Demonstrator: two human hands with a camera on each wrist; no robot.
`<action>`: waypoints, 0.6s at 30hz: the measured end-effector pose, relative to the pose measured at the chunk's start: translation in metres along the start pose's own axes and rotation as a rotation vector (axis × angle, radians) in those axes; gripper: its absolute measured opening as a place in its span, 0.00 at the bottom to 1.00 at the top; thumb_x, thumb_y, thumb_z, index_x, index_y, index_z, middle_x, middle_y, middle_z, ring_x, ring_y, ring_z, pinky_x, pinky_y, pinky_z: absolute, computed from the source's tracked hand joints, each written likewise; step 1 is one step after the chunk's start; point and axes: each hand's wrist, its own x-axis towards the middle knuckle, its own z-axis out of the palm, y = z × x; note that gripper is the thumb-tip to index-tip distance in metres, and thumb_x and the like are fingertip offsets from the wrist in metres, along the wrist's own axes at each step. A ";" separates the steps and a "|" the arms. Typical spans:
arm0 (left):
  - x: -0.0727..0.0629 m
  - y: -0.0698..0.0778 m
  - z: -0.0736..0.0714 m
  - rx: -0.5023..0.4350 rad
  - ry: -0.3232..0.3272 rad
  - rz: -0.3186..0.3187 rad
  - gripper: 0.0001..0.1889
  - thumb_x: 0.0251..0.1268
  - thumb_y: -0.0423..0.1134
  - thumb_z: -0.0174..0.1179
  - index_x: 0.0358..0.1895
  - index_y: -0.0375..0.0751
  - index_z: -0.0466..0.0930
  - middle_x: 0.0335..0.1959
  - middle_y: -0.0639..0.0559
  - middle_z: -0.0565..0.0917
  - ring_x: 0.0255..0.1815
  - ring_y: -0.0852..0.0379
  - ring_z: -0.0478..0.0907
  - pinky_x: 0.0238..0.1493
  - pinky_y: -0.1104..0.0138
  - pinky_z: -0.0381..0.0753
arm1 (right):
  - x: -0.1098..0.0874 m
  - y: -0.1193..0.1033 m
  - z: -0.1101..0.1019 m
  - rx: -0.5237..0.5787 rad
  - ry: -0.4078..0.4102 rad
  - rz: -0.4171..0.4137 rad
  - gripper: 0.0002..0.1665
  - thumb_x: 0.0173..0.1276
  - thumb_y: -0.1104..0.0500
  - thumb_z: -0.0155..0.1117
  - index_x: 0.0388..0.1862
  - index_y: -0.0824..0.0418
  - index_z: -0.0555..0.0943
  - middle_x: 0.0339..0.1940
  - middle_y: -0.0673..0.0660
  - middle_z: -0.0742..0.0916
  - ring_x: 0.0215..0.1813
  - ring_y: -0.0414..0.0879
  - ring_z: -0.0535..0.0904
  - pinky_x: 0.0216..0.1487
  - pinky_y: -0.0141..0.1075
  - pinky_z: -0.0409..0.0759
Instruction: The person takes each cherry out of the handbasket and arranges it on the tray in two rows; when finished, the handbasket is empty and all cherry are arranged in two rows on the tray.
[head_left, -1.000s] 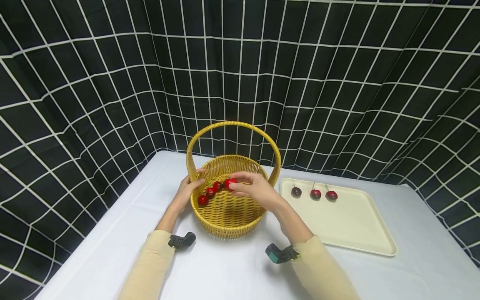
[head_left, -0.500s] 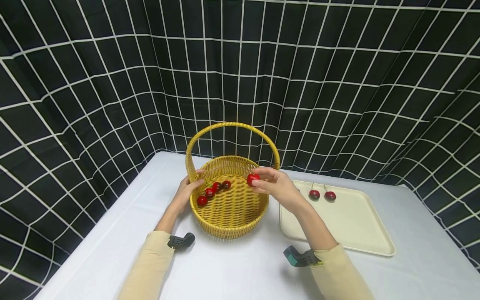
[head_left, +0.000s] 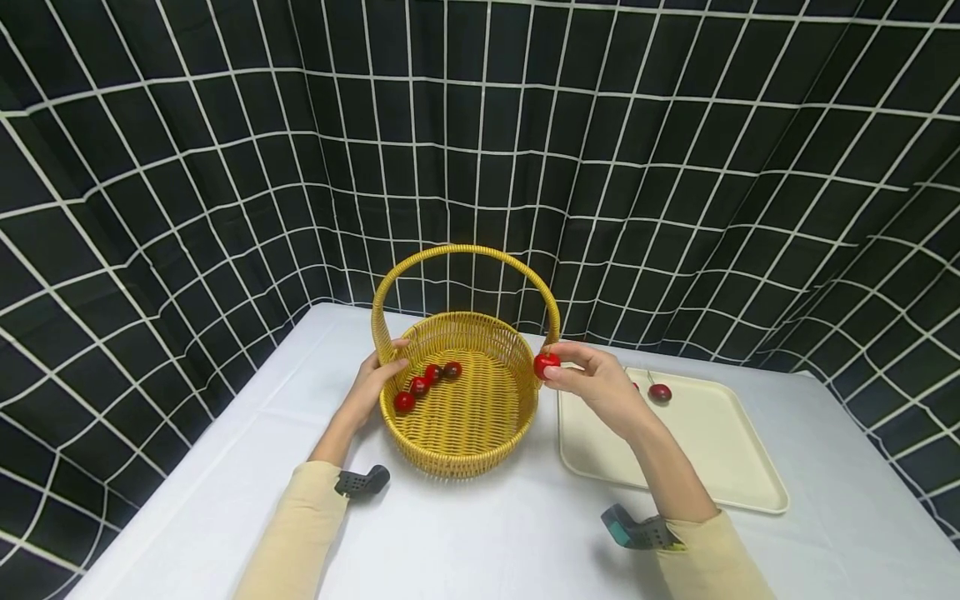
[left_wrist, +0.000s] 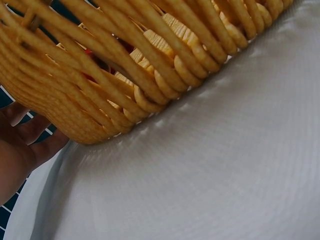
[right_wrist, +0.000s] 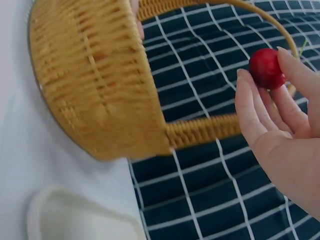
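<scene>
A yellow wicker basket [head_left: 480,417] with a tall arched handle stands on the table. My left hand [head_left: 367,387] holds its left rim, thumb over the edge; in the left wrist view the fingers [left_wrist: 47,149] lie against the outside of the weave. Several red and dark cherries [head_left: 419,386] lie in a slanting row at the basket's left side. Between thumb and fingertips, my right hand [head_left: 596,387] pinches a red cherry [head_left: 547,366] by the foot of the handle at the right rim. The right wrist view shows this cherry [right_wrist: 266,69] raised beside the handle, a green stem behind it.
To the right lies a cream tray [head_left: 720,454]. One dark red cherry [head_left: 660,392] with a stem rests on it, and another is mostly hidden behind my right hand. A white cloth [head_left: 465,542] covers the table; a black curtain with white grid lines [head_left: 480,167] surrounds it.
My right hand has carried the red cherry rightward, from over the cherry row to the basket's right rim, and now covers part of the tray. The left hand and basket stay put.
</scene>
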 end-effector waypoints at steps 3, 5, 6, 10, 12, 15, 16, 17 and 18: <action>0.000 0.000 0.000 -0.007 0.000 0.003 0.24 0.72 0.32 0.48 0.69 0.32 0.60 0.71 0.37 0.59 0.71 0.42 0.54 0.69 0.52 0.52 | -0.004 0.002 -0.013 -0.013 0.038 0.005 0.26 0.65 0.58 0.66 0.58 0.68 0.74 0.49 0.57 0.83 0.47 0.49 0.83 0.52 0.40 0.78; 0.000 0.001 0.000 -0.005 -0.001 0.003 0.24 0.72 0.32 0.48 0.69 0.32 0.60 0.71 0.36 0.59 0.71 0.42 0.54 0.69 0.51 0.52 | -0.007 0.005 -0.023 -0.012 0.063 0.008 0.26 0.66 0.58 0.66 0.60 0.67 0.73 0.47 0.56 0.84 0.43 0.49 0.83 0.48 0.36 0.78; 0.000 0.001 0.001 -0.002 -0.002 0.002 0.24 0.72 0.32 0.48 0.69 0.32 0.60 0.71 0.36 0.59 0.71 0.42 0.54 0.69 0.51 0.52 | -0.009 0.007 -0.028 -0.015 0.080 0.010 0.27 0.66 0.57 0.65 0.60 0.67 0.72 0.46 0.55 0.83 0.42 0.48 0.83 0.47 0.34 0.78; 0.001 -0.001 0.000 0.012 -0.002 -0.006 0.24 0.72 0.32 0.48 0.69 0.33 0.60 0.71 0.37 0.59 0.72 0.42 0.54 0.70 0.51 0.51 | -0.014 0.019 -0.046 0.059 0.131 0.018 0.28 0.67 0.57 0.64 0.62 0.67 0.71 0.46 0.51 0.83 0.42 0.46 0.84 0.47 0.31 0.78; 0.003 -0.003 -0.001 0.013 -0.002 -0.009 0.24 0.72 0.32 0.48 0.69 0.33 0.60 0.72 0.37 0.59 0.72 0.42 0.54 0.70 0.51 0.50 | -0.016 0.025 -0.053 0.149 0.151 0.012 0.26 0.68 0.59 0.63 0.61 0.68 0.70 0.46 0.50 0.82 0.44 0.44 0.84 0.48 0.31 0.79; 0.008 -0.012 -0.004 -0.001 0.001 -0.007 0.24 0.72 0.33 0.48 0.69 0.35 0.61 0.71 0.38 0.59 0.72 0.43 0.54 0.70 0.51 0.49 | -0.018 0.034 -0.061 0.314 0.158 -0.011 0.17 0.68 0.65 0.60 0.55 0.66 0.72 0.44 0.52 0.83 0.42 0.44 0.84 0.47 0.34 0.80; 0.010 -0.015 -0.005 -0.005 0.005 -0.004 0.24 0.72 0.34 0.49 0.69 0.36 0.61 0.71 0.38 0.60 0.72 0.43 0.54 0.70 0.51 0.49 | -0.019 0.036 -0.064 0.340 0.159 -0.018 0.15 0.69 0.66 0.59 0.53 0.64 0.72 0.43 0.52 0.83 0.42 0.44 0.84 0.47 0.34 0.80; 0.013 -0.019 -0.006 -0.004 0.006 -0.001 0.24 0.72 0.34 0.49 0.69 0.36 0.61 0.71 0.39 0.60 0.72 0.44 0.54 0.70 0.51 0.49 | -0.019 0.040 -0.067 0.368 0.161 -0.024 0.13 0.69 0.67 0.58 0.52 0.63 0.72 0.43 0.52 0.83 0.42 0.44 0.84 0.47 0.34 0.80; 0.015 -0.022 -0.006 -0.005 0.011 0.001 0.24 0.72 0.35 0.49 0.69 0.37 0.62 0.71 0.40 0.60 0.72 0.44 0.54 0.70 0.51 0.49 | -0.020 0.043 -0.071 0.387 0.166 -0.026 0.12 0.69 0.67 0.58 0.50 0.62 0.73 0.43 0.53 0.83 0.42 0.44 0.84 0.47 0.33 0.80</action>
